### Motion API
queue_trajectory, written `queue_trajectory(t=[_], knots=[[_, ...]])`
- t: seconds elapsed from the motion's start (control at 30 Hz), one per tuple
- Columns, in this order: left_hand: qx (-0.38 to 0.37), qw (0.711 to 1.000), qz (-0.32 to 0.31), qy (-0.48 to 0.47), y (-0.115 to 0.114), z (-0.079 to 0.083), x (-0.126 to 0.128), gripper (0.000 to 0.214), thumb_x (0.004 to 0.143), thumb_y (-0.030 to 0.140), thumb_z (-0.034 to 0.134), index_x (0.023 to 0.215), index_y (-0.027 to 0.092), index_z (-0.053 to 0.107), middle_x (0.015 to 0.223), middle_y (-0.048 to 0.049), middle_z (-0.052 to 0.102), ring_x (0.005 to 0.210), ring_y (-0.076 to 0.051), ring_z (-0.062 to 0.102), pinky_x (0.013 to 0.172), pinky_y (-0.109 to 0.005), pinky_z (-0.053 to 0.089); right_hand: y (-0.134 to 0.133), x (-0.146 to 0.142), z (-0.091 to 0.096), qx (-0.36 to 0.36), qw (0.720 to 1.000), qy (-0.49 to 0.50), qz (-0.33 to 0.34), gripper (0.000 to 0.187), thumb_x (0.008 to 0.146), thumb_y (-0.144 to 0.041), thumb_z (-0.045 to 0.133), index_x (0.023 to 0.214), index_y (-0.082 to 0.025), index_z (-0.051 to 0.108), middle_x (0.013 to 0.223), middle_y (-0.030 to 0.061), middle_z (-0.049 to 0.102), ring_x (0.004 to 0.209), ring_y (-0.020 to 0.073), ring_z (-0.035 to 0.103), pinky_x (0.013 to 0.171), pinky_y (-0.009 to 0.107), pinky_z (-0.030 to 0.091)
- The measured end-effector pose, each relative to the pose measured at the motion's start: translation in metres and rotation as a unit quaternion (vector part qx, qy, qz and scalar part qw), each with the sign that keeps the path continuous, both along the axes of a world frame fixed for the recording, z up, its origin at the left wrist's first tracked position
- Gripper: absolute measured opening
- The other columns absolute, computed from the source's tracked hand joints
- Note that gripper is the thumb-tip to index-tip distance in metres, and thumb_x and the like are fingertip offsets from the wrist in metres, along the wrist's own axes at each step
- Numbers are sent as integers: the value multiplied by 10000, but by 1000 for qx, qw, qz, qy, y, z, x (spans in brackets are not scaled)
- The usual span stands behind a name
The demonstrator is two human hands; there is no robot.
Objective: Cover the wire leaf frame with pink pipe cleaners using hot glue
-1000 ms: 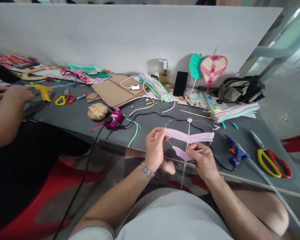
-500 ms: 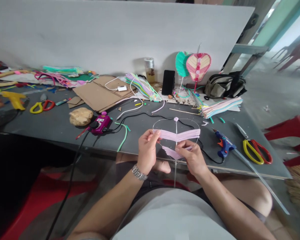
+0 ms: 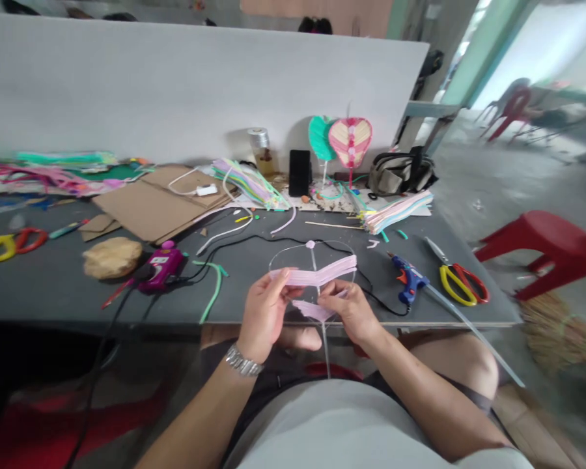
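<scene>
A thin wire loop with a straight stem (image 3: 312, 251) is held upright over the table's front edge, a small pink bead at its top. My left hand (image 3: 266, 314) pinches the left end of a folded pale pink strip band (image 3: 317, 273), which lies across the loop. My right hand (image 3: 346, 311) pinches a lower pink strip (image 3: 312, 310) close to the stem. The fingers of both hands hide part of the strips and the loop's lower half. A silver watch (image 3: 244, 360) circles my left wrist.
On the grey table are a blue glue gun (image 3: 407, 280), yellow-and-red scissors (image 3: 461, 284), a magenta power socket (image 3: 161, 267) with black cables, and cardboard sheets (image 3: 151, 202). A stack of pastel strips (image 3: 398, 213) and a finished heart-shaped fan (image 3: 350, 142) stand behind.
The view has swung, so the table appears shifted left and smaller. The co-worker's hand at the left has left the picture. My hands keep the same hold on the strips.
</scene>
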State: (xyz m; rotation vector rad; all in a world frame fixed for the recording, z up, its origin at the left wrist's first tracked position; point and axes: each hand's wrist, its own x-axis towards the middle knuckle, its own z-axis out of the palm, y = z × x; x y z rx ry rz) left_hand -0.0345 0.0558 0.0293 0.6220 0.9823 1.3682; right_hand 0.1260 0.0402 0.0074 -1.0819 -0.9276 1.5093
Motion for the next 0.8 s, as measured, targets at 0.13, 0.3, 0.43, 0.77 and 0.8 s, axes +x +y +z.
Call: queue_trajectory(t=[0.13,0.3,0.43,0.77,0.8], knots=[[-13,1000,-14,-4,5,0,-4,413,540,375,993,776,133,755,763,-49,763,702,-174,707,656,-274,587,3,0,1,-14,1000,-8,11,201,572,-295,809,581,-188,639,558,-41,592,543,102,472,578,252,376],[-57,998,-14,5,28,-8,-16,298,597,261,943,790,149,747,818,-49,780,737,-200,732,661,-304,622,18,31,9,-8,993,-117,4,383,594,-424,858,841,-193,678,689,-18,661,605,132,567,579,257,437],[-83,996,-22,22,53,-18,-19,176,691,191,849,827,138,751,786,-61,777,689,-174,721,624,-266,618,50,94,25,86,917,-378,-93,281,830,-478,603,740,-213,583,626,-18,622,563,129,552,562,252,437],[-88,994,-28,-52,86,-38,7,171,805,141,701,967,95,730,912,-145,806,810,-213,772,728,-312,643,161,166,19,106,737,-652,-142,99,836,-191,556,768,-205,626,775,40,653,724,176,522,660,285,323],[-89,994,-25,-55,87,-38,7,176,825,138,678,988,95,728,921,-143,805,817,-211,772,732,-313,644,167,164,16,110,722,-670,-133,105,842,-182,552,819,-206,651,848,60,682,785,192,548,684,287,338]])
